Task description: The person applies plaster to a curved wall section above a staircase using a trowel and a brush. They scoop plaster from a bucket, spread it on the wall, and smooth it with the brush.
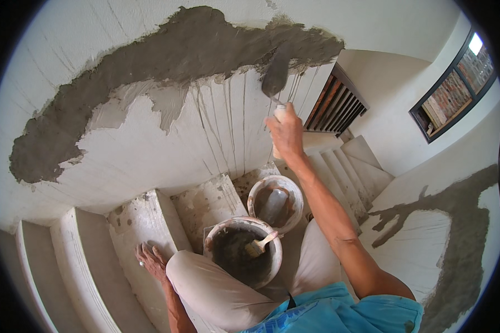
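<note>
My right hand [286,133] is closed around the pale handle of a trowel [276,73], raised in front of me. The blade points up and lies over the lower right part of a long grey mortar patch [172,50] on the white wall; whether it touches the wall I cannot tell. My left hand [152,262], with a ring on one finger, rests on a stair step [133,225] beside my knee, fingers stretched out and holding nothing. Between my legs stands a bucket [209,240] with dark grey mix inside and a paintbrush [256,246] lying in it.
Just beyond that bucket is a second one [299,194] with murky contents. Spattered steps run down to the left, and more stairs [341,180] lie at the right. A dark barred railing [334,105], a framed window [455,83] and another mortar-streaked wall [455,222] are on the right.
</note>
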